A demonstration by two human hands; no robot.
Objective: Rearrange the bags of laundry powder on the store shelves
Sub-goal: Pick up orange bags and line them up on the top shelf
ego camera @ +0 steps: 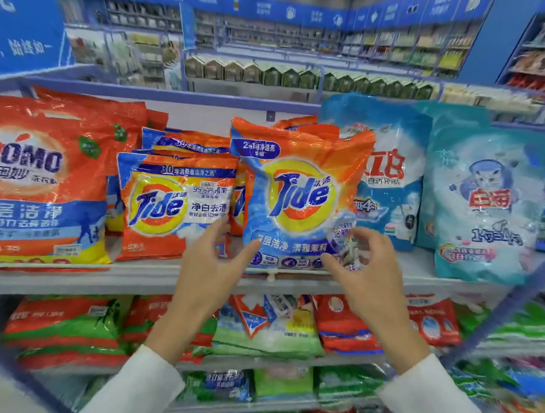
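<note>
An orange and blue Tide bag (299, 188) stands upright at the middle of the top shelf (145, 279). My left hand (213, 266) hovers at its lower left corner, fingers spread and relaxed, thumb near the bag's bottom edge. My right hand (365, 268) hovers at the lower right corner with fingers loosely curled, close to the bag; I cannot tell if they touch it. A smaller Tide bag (172, 206) stands just left, with more behind it. A big orange OMO bag (43, 179) is at far left.
Blue-white bags (386, 179) and a teal bag (487, 207) stand to the right on the same shelf. Lower shelves hold red, green and white bags (270, 326) lying flat. Another aisle of shelving (300, 74) runs behind.
</note>
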